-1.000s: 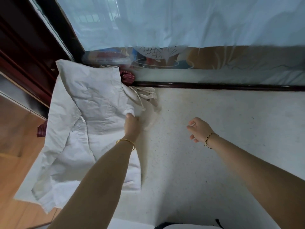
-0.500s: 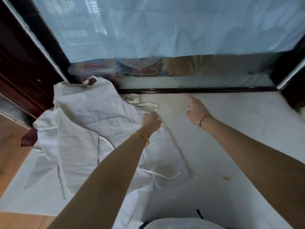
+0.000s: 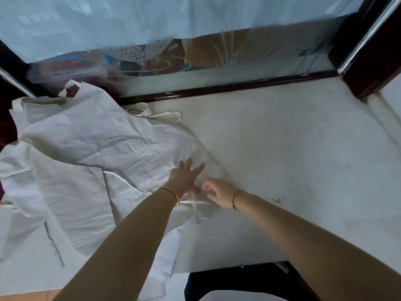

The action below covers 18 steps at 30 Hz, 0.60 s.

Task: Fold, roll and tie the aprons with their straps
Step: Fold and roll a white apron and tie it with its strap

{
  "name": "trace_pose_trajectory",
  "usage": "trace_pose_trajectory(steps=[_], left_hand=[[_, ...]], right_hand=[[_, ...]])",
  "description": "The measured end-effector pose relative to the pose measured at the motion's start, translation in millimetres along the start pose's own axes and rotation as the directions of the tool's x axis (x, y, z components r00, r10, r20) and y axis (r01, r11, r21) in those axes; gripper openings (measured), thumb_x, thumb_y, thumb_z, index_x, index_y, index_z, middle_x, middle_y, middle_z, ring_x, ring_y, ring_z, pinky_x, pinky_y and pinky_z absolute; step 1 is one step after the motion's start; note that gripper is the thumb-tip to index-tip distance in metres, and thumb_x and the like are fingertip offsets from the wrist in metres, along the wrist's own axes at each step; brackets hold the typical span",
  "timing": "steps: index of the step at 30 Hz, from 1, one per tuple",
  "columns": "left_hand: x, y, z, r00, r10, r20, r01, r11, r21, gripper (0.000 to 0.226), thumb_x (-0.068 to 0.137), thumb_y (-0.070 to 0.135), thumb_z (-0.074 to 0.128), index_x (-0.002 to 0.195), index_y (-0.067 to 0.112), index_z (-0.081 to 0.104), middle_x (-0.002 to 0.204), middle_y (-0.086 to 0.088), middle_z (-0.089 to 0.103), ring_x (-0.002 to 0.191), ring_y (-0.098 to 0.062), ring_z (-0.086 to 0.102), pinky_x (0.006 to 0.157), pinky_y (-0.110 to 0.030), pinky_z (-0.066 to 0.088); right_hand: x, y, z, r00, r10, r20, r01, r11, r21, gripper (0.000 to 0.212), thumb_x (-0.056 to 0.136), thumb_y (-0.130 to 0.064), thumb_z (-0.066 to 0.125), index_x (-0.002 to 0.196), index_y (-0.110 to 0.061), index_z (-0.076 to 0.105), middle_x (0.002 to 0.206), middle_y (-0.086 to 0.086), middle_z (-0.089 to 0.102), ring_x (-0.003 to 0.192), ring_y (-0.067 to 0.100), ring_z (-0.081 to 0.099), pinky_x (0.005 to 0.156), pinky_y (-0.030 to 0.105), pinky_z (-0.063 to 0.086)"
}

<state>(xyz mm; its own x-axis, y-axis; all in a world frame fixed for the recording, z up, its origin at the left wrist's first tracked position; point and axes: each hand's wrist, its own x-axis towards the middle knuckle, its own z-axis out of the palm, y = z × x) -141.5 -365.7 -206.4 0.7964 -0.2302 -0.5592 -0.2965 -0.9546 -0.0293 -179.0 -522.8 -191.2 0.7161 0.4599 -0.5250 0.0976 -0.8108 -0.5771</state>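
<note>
where half a second ago the left hand (image 3: 184, 177) clutched the cloth in a fist, the head view now shows it flat on the apron (image 3: 97, 144), fingers spread and pressing down near the edge that lies out on the pale table (image 3: 293, 159). the right hand (image 3: 219, 192), earlier lifted over bare stone, has dropped in just beside the left, fingers curled over a thin strap (image 3: 193, 202); blur hides whether they pinch it. the apron lies rumpled across the table's left half, over more white cloth, its neck loop (image 3: 156, 114) near the window frame. the dragging-out looks finished and the smoothing begun; no fold or roll is yet made.
</note>
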Motion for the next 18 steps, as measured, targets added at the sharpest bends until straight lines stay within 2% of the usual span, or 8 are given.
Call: trace_pose_trajectory(steps=[2,5,8,10,11,14,16,18], left_hand=[[10.4,13.6,-4.0,1.0,-0.005,-0.027,0.004,0.999,-0.054,0.08,0.088,0.049,0.056,0.149,0.037,0.005,0.152,-0.012,0.007,0.131,-0.037,0.02,0.1,-0.042,0.04],[23.4,29.9,-19.7,0.994,0.056,-0.099,-0.072,0.983,-0.166,0.067,0.095,0.034,0.05,0.15,0.03,0.013,0.152,-0.013,0.008,0.132,-0.037,0.023,0.105,-0.043,0.036],[33.1,39.4,-36.7,0.975,0.033,-0.221,-0.069,0.985,-0.159,0.049,0.098,0.027,0.043,0.144,0.018,0.031,0.15,-0.012,0.018,0.133,-0.033,0.027,0.105,-0.043,0.035],[39.1,44.5,-44.0,0.961,-0.062,-0.271,0.043,0.996,-0.076,0.039,0.099,0.026,0.039,0.135,0.014,0.042,0.144,-0.011,0.03,0.129,-0.031,0.033,0.102,-0.041,0.035],[41.5,45.8,-46.6,0.959,-0.12,-0.255,0.108,0.992,-0.06,0.037,0.098,0.025,0.038,0.133,0.014,0.044,0.14,-0.011,0.034,0.126,-0.031,0.035,0.101,-0.04,0.034],[47.3,44.8,-47.4,0.96,-0.239,-0.144,0.224,0.968,-0.115,0.036,0.097,0.022,0.037,0.132,0.013,0.042,0.135,-0.012,0.037,0.123,-0.032,0.036,0.1,-0.042,0.034],[52.1,50.4,-47.1,0.983,-0.177,-0.043,0.169,0.974,-0.148,0.039,0.096,0.025,0.038,0.133,0.011,0.039,0.136,-0.013,0.036,0.125,-0.034,0.035,0.101,-0.043,0.034],[51.4,59.8,-46.4,0.994,-0.106,-0.003,0.104,0.977,-0.184,0.044,0.096,0.032,0.044,0.133,0.009,0.038,0.135,-0.015,0.034,0.123,-0.036,0.037,0.101,-0.043,0.035]], right_hand=[[-2.6,12.5,16.1,1.0,-0.03,0.002,0.03,0.993,-0.112,0.035,0.099,-0.029,0.039,0.133,-0.019,0.044,0.122,0.006,0.059,0.104,0.025,0.059,0.09,0.038,0.048],[-3.4,45.9,-4.8,0.981,-0.089,-0.172,0.02,0.93,-0.367,0.038,0.099,-0.039,0.034,0.132,-0.024,0.045,0.127,0.002,0.056,0.111,0.025,0.056,0.094,0.035,0.041],[-6.5,100.5,-64.7,0.936,0.142,-0.321,-0.315,0.745,-0.588,0.039,0.095,-0.034,0.041,0.13,-0.019,0.049,0.136,0.006,0.05,0.128,0.027,0.042,0.105,0.038,0.033],[-21.2,131.3,-105.0,0.834,0.367,-0.412,-0.552,0.541,-0.634,0.043,0.095,-0.027,0.042,0.136,-0.015,0.043,0.14,0.007,0.043,0.134,0.029,0.033,0.11,0.043,0.028],[-27.3,137.2,-118.4,0.794,0.394,-0.463,-0.608,0.5,-0.617,0.043,0.094,-0.023,0.041,0.136,-0.013,0.042,0.139,0.008,0.043,0.133,0.03,0.033,0.109,0.044,0.029],[-20.3,115.8,-119.7,0.82,0.253,-0.514,-0.529,0.678,-0.51,0.033,0.093,-0.009,0.039,0.124,-0.006,0.052,0.123,0.013,0.055,0.119,0.031,0.047,0.096,0.04,0.041],[-13.2,92.0,-98.2,0.856,0.226,-0.465,-0.424,0.822,-0.38,0.031,0.093,-0.008,0.042,0.123,-0.007,0.049,0.122,0.013,0.054,0.117,0.032,0.049,0.091,0.039,0.045],[-11.7,86.6,-73.3,0.891,0.227,-0.393,-0.363,0.876,-0.318,0.031,0.095,-0.015,0.043,0.126,-0.011,0.044,0.127,0.012,0.047,0.118,0.032,0.045,0.089,0.041,0.044]])
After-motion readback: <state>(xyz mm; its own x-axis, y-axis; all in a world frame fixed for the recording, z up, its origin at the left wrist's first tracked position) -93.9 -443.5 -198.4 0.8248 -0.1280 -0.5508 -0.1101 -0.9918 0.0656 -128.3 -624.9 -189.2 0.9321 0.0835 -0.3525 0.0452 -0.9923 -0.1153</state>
